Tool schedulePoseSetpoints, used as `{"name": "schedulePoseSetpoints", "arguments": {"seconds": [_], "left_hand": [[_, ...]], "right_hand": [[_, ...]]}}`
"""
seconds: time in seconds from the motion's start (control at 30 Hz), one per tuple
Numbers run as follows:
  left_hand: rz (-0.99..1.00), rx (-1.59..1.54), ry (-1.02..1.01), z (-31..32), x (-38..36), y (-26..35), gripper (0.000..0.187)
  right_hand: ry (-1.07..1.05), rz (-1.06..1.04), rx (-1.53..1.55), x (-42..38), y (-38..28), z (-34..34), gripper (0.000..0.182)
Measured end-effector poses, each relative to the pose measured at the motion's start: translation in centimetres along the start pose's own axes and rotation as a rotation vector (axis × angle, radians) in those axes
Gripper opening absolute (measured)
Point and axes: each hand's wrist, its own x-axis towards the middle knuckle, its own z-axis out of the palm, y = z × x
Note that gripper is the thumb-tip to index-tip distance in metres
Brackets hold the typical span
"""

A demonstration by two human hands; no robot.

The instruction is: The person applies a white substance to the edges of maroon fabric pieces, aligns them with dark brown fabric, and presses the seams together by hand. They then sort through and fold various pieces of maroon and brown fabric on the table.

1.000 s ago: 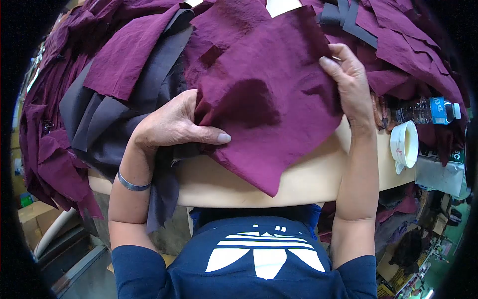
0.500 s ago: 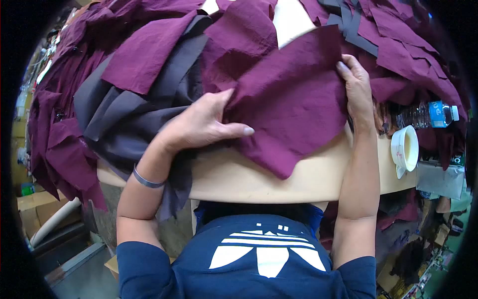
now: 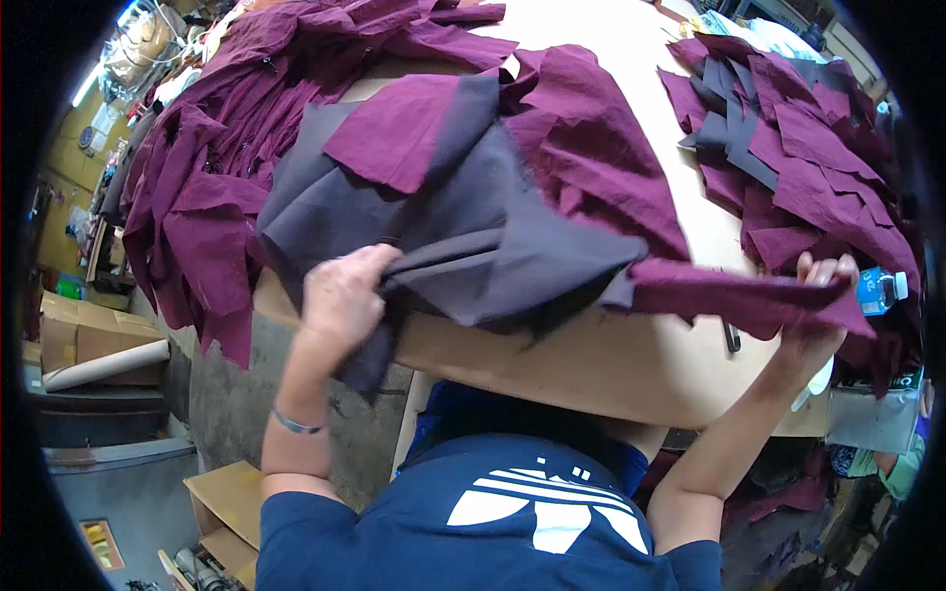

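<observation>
My left hand [image 3: 343, 295] is closed on a fold of the dark grey fabric [image 3: 453, 222] near the table's front edge. Out to the right, my right hand [image 3: 823, 295] grips the end of a maroon fabric piece [image 3: 724, 293], which is stretched sideways and meets the grey fabric's right tip. A smaller maroon piece [image 3: 394, 138] lies on top of the grey fabric. Behind it, more maroon fabric [image 3: 601, 128] is spread on the table.
Maroon fabric is heaped at the left [image 3: 212, 197], and maroon and grey pieces are piled at the right [image 3: 808, 148]. A bottle [image 3: 880, 291] lies beside my right hand. A dark tool [image 3: 730, 337] rests on the table [image 3: 552, 360]. Cardboard boxes [image 3: 99, 330] stand lower left.
The maroon piece has gone from between my hands to a stretched strip at the right. My right hand has moved right and down. My left hand has closed on the grey fabric. The view has shifted.
</observation>
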Motion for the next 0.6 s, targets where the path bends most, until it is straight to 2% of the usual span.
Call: {"name": "schedulePoseSetpoints", "arguments": {"seconds": [0.03, 0.07, 0.1, 0.17, 0.2, 0.23, 0.27, 0.33, 0.37, 0.43, 0.47, 0.53, 0.6], "left_hand": [[-0.092, 0.099, -0.140, -2.4, 0.4, 0.1, 0.037], [-0.121, 0.204, -0.147, -3.9, 0.9, -0.5, 0.037], [-0.104, 0.292, -0.065, -5.2, 1.6, -1.0, 0.036], [-0.112, 0.469, 0.124, -8.0, 4.4, -1.5, 0.035], [-0.097, 0.580, 0.257, -9.6, 6.1, 0.1, 0.036], [0.051, 0.643, 0.346, -10.9, 8.3, 0.8, 0.036], [0.172, 0.621, 0.519, -11.1, 10.6, 2.2, 0.030], [0.414, 0.562, 0.637, -7.9, 14.2, 6.2, 0.017], [0.532, 0.491, 0.648, -5.7, 15.4, 9.1, 0.012], [0.963, 0.486, 0.762, -0.4, 15.0, 15.1, 0.005], [1.018, 0.453, 0.082, -1.6, 13.0, 18.5, 0.006], [1.525, 0.015, 0.481, 3.0, 11.0, 19.7, 0.013], [1.619, -0.117, 0.326, 2.0, 7.9, 18.7, 0.016]], "right_hand": [[-0.273, 0.016, -0.028, -0.5, -0.2, 0.0, 0.031], [-0.355, 0.040, -0.088, -1.8, -0.4, 0.3, 0.038], [-0.439, 0.059, -0.149, -3.2, -0.5, 0.6, 0.046], [-0.299, 0.182, -0.222, -7.8, -1.0, 3.3, 0.037], [-0.265, 0.274, -0.204, -9.3, -1.4, 4.6, 0.029], [-0.310, 0.358, -0.204, -10.3, -1.7, 5.7, 0.021], [-0.353, 0.442, -0.206, -10.8, -2.1, 6.3, 0.013], [-0.662, 0.522, -0.335, -10.3, -2.3, 6.3, 0.015], [-0.739, 0.536, -0.404, -9.9, -2.5, 7.0, 0.024], [-0.651, 0.558, -0.436, -10.3, -2.5, 7.1, 0.024], [-0.609, 0.568, -0.452, -10.3, -2.4, 6.9, 0.025], [-0.539, 0.635, -0.511, -10.5, -2.7, 6.3, 0.024], [-0.457, 0.785, -0.606, -11.2, -3.3, 5.5, 0.024]]}}
